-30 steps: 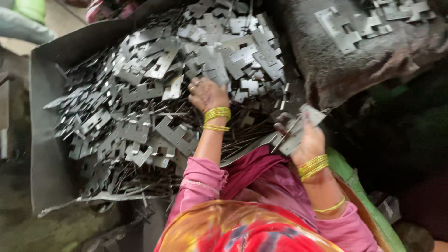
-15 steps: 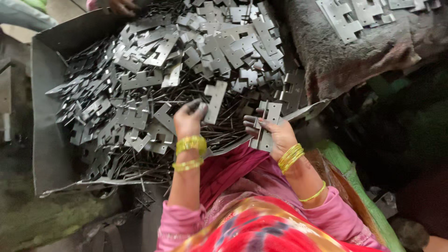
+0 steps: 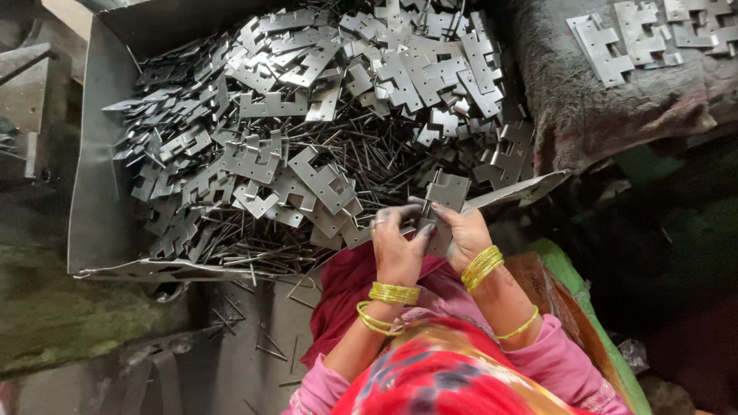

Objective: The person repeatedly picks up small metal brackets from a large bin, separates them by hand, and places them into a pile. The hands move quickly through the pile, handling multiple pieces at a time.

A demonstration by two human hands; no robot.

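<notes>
A large sheet-metal tray [image 3: 92, 192] takes up most of the view, heaped with stamped steel hinge leaves [image 3: 307, 115] that have notched edges and punched holes, and with thin metal pins [image 3: 369, 154] lying loose among and under them. The tray's near lip is bent and ragged, and a few pins [image 3: 269, 342] have spilled onto the dark, grimy floor below it. To the right, a dusty grey cloth-covered mound [image 3: 615, 115] carries several more hinge leaves [image 3: 615, 42] laid flat on top. To the left of the tray stands a dim metal block [image 3: 31, 100], and below it a mossy, stained patch of ground.

At the tray's near right corner both hands meet over one hinge plate [image 3: 446, 196]. The right hand [image 3: 465, 234] grips the plate from below with its fingers curled around it, holding it upright. The left hand [image 3: 396, 246] is pressed against its left edge, fingertips pinching at the plate's knuckle side. Both wrists wear yellow bangles [image 3: 480, 265], above pink sleeves [image 3: 561, 361] and a red patterned cloth [image 3: 430, 376].
</notes>
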